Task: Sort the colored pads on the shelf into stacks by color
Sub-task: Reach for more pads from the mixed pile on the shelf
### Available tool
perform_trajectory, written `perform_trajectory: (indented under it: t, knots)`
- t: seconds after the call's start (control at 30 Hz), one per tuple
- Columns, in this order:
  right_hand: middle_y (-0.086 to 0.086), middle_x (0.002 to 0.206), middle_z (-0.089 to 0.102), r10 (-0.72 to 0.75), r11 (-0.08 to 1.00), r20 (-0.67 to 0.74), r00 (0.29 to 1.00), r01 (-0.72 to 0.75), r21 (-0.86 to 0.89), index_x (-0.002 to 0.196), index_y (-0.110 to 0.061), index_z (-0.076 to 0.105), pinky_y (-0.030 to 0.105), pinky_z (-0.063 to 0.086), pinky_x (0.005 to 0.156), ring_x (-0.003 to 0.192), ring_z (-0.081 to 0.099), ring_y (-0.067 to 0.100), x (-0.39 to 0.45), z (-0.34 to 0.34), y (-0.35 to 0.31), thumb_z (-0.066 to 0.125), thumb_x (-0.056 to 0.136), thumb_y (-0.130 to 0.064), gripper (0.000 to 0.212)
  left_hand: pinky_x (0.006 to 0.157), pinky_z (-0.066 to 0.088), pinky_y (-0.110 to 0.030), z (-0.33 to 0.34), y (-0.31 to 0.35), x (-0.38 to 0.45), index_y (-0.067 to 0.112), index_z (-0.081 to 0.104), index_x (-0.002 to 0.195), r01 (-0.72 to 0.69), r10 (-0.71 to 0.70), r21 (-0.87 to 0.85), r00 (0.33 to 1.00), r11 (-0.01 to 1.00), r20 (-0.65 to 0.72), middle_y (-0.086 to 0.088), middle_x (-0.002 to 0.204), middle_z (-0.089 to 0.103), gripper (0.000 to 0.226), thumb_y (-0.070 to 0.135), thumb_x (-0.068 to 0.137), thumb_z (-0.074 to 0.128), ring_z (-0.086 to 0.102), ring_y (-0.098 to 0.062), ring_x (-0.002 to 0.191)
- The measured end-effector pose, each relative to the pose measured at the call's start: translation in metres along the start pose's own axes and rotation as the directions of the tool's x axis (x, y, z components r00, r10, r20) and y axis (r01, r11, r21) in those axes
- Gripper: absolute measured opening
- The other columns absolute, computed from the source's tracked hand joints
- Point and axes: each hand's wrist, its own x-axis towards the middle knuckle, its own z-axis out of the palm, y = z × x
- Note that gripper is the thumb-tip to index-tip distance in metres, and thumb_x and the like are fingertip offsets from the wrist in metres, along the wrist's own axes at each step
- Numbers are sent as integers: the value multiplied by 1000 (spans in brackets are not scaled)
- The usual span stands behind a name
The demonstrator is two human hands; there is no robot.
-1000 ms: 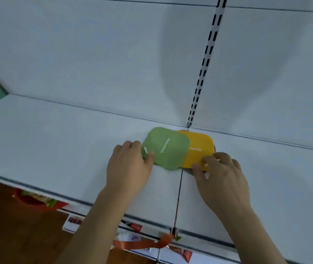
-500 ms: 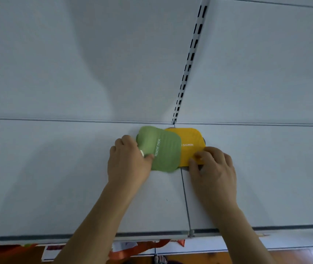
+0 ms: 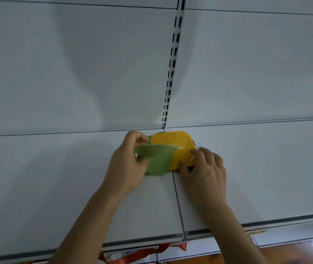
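While the left hand [image 3: 128, 161] pinches the green pad [image 3: 156, 159], the yellow pad [image 3: 178, 147] lies at its three o'clock, pinned by the right hand [image 3: 205, 168].

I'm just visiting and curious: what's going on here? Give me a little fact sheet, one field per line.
setting: white shelf with a slotted upright on the back panel
green pad: bent and partly lifted, overlapping the left part of the yellow pad
yellow pad: lying near the back of the shelf
left hand: grips the green pad's left edge
right hand: fingers on the yellow pad's right front corner
sorting state: the two colors are not yet apart
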Motion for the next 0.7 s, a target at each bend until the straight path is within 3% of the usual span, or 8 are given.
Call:
perform_trajectory:
  t: [0.1, 0.17, 0.27, 0.33, 0.43, 0.5, 0.57, 0.7]
  knots:
    - [2, 134, 63, 25, 997, 31, 999, -27, 68, 133, -20, 62, 47, 47, 100, 125, 52, 30, 1, -4, -2, 71, 90, -44, 50, 70, 56, -33, -9, -3, 1, 33, 68, 89, 69, -66, -109, 997, 992, 25, 16, 89, 74, 32, 2, 84, 67, 69, -7, 86]
    - [2, 137, 59, 70, 986, 98, 993, -83, 142, 139, -22, 58, 46, 46, 104, 126, 50, 29, 6, -9, -4, 73, 90, -41, 55, 71, 55, -33, -15, -8, -1, 30, 70, 85, 104, -103, -76, 995, 992, 12, 10, 85, 76, 31, -1, 86, 66, 71, -13, 85]
    - [4, 137, 51, 120, 946, 217, 969, -178, 272, 148, -25, 48, 46, 48, 104, 123, 52, 28, 17, -16, -11, 73, 87, -29, 67, 74, 60, -40, -23, -18, -3, 29, 70, 90, 180, -181, -23, 983, 983, -41, 16, 86, 73, 14, 15, 89, 71, 70, -13, 84]
    - [5, 132, 51, 160, 929, 279, 947, -240, 281, 147, -25, 50, 41, 50, 97, 116, 55, 28, 28, -20, -14, 70, 84, -21, 67, 72, 65, -46, -28, -23, -5, 26, 70, 95, 228, -232, -76, 972, 971, -42, 11, 89, 74, 7, 19, 93, 70, 73, -17, 85]
    - [8, 112, 56, 182, 942, 310, 933, -256, 219, 111, -21, 66, 35, 46, 77, 90, 55, 26, 41, -24, -14, 63, 83, -15, 29, 62, 65, -37, -34, -29, -9, 19, 63, 106, 288, -301, -125, 949, 949, -97, 0, 101, 71, 10, 11, 99, 62, 77, -22, 72]
    - [8, 107, 54, 178, 952, 278, 944, -237, 195, 95, -19, 59, 36, 45, 73, 85, 54, 28, 41, -25, -12, 60, 87, -17, 8, 59, 62, -31, -36, -32, -13, 26, 58, 117, 277, -286, -96, 952, 956, -109, 7, 104, 69, 24, 8, 101, 56, 76, -18, 64]
    - [6, 100, 55, 115, 966, 210, 971, -158, 206, 94, -17, 54, 36, 44, 67, 79, 54, 24, 36, -26, -12, 59, 95, -20, 6, 58, 59, -24, -36, -34, -16, 32, 56, 126, 273, -280, -83, 956, 958, -84, 14, 104, 68, 35, 7, 102, 51, 76, -16, 61]
    - [3, 73, 61, 23, 940, 85, 996, -51, 339, 100, -19, 50, 43, 51, 58, 65, 58, 21, 12, -35, -12, 54, 105, -25, 9, 49, 46, -9, -34, -35, -20, 30, 56, 122, 280, -291, -97, 950, 955, -113, 4, 105, 71, 30, 8, 104, 48, 74, -16, 55]
